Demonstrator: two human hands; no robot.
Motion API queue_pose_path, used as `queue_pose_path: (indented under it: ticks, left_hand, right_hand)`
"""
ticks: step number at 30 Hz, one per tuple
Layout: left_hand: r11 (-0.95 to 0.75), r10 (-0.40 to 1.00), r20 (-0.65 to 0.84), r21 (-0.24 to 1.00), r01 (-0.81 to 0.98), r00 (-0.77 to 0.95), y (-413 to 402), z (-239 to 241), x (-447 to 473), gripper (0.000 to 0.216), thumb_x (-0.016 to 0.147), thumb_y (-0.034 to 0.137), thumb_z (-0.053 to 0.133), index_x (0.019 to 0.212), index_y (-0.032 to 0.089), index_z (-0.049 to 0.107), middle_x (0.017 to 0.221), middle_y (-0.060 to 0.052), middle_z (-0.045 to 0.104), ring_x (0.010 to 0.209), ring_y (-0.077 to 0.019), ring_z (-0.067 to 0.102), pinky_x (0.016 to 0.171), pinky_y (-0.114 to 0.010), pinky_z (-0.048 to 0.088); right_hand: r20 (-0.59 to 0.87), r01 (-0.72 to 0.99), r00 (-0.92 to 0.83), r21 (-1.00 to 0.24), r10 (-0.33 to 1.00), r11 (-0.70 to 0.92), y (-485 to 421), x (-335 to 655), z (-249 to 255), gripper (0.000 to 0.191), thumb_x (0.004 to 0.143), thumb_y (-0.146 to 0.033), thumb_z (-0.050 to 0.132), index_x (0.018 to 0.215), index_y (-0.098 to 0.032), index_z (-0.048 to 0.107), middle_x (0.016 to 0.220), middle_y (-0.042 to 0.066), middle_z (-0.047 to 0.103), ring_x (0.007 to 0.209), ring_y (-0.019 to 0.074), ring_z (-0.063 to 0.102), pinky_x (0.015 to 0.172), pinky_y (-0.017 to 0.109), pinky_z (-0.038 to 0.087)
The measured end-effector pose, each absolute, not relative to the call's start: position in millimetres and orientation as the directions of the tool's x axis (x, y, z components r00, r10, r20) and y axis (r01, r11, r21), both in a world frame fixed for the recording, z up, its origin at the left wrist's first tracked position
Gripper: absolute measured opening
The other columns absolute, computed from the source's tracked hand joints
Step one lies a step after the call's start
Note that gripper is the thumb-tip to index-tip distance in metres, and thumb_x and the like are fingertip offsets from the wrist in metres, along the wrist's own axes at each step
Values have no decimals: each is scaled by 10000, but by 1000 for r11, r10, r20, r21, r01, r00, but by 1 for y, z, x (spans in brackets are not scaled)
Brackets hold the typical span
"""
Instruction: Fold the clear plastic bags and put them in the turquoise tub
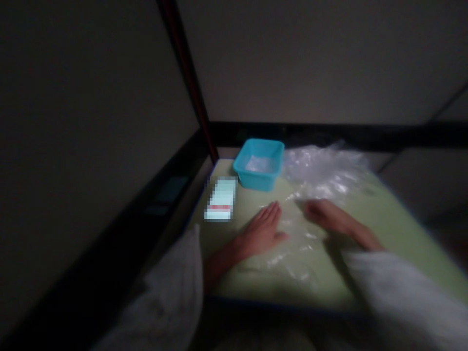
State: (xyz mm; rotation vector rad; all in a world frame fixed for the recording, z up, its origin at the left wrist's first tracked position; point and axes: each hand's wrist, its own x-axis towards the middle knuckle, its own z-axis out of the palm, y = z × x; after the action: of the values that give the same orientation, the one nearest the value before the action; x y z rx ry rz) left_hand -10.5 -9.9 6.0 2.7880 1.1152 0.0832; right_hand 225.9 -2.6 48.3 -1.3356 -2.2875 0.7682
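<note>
A clear plastic bag or sheet (292, 261) lies flat on the pale green tabletop (340, 287). My left hand (265, 229) rests on its left side, palm down with the fingers stretched out. Over at the upper right of the plastic, my right hand (323, 214) is closed, with its fingers curled in. Blur hides what, if anything, is between those fingers. Beyond the hands lies a loose heap of clear plastic bags (325, 168). Left of the heap stands a turquoise plastic basin (258, 181) with some clear or whitish plastic inside.
A lit screen (221, 200), blurred out by pixels, lies left of the basin near the table's left edge. Dark walls (310, 58) close in at the back and left, and a dark red post (190, 73) rises at the corner.
</note>
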Motion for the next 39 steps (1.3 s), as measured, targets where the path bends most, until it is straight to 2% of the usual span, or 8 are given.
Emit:
queue_pose_path:
  ticks: [5, 11, 16, 21, 27, 31, 34, 39]
  left_hand:
    - [-724, 680, 8, 163, 670, 733, -8, 10, -10, 698, 922, 487, 346, 1424, 20, 213, 1527, -210, 134, 1429, -254, 116, 1153, -386, 143]
    - [-729, 675, 44, 194, 656, 737, -7, 10, -9, 703, 913, 492, 386, 1418, 23, 244, 1520, -219, 164, 1429, -255, 119, 1152, -399, 157]
    - [-782, 591, 122, 328, 530, 797, -8, 31, -21, 597, 869, 351, 541, 1386, 116, 356, 1524, -159, 225, 1423, -233, 178, 1143, -371, 214]
    - [-697, 511, 58, 612, 374, 858, -29, 53, -51, 300, 878, 259, 539, 1163, 179, 590, 1228, -96, 595, 1146, -186, 545, 1004, -295, 389]
    - [-525, 656, 31, 736, 427, 754, -62, 37, -73, 265, 778, 310, 684, 1000, 170, 645, 1013, -72, 650, 962, -188, 597, 872, -288, 446]
    - [-480, 757, 81, 743, 467, 649, -75, 20, -70, 354, 670, 297, 773, 971, 165, 641, 999, -69, 642, 939, -196, 583, 837, -292, 456]
    - [-372, 844, 54, 776, 510, 533, -77, 9, -65, 300, 737, 194, 672, 1032, 175, 620, 881, -28, 637, 800, -151, 577, 758, -267, 470]
    - [-256, 917, 52, 836, 485, 395, -73, -1, -60, 461, 786, 123, 539, 1242, 193, 514, 799, 12, 620, 708, -110, 559, 712, -235, 475]
  right_hand:
    - [-106, 545, -659, -749, 745, 376, -14, 222, 57, 152, 828, -253, 501, 726, -177, 584, 677, 7, 609, 632, 140, 557, 590, 261, 458]
    - [-278, 522, -742, -810, 610, 267, -21, 247, 66, 163, 827, -265, 540, 697, -183, 596, 579, -5, 599, 518, 133, 580, 477, 235, 466]
    - [-212, 541, -776, -708, 594, 454, -44, 225, 83, 56, 763, -238, 619, 761, -185, 638, 696, 15, 639, 611, 143, 589, 553, 245, 465]
    - [-68, 498, -842, -478, 535, 724, -80, 191, 76, 87, 713, -192, 641, 797, -195, 665, 817, 65, 680, 778, 211, 619, 704, 317, 486]
    - [-72, 499, -852, -410, 519, 763, -80, 187, 67, 144, 693, -77, 534, 710, -195, 617, 739, 54, 658, 724, 200, 608, 709, 320, 471]
    - [-11, 514, -797, -536, 603, 670, -68, 194, 80, 137, 770, -92, 482, 762, -200, 566, 745, 20, 628, 707, 161, 588, 685, 281, 455]
    - [50, 524, -704, -637, 708, 566, -58, 197, 78, 126, 821, -127, 437, 768, -200, 525, 673, -4, 581, 604, 133, 543, 583, 248, 424]
    - [162, 676, -504, -538, 849, 504, -43, 194, 51, 121, 871, -186, 423, 825, -188, 535, 703, 23, 598, 599, 151, 546, 559, 267, 418]
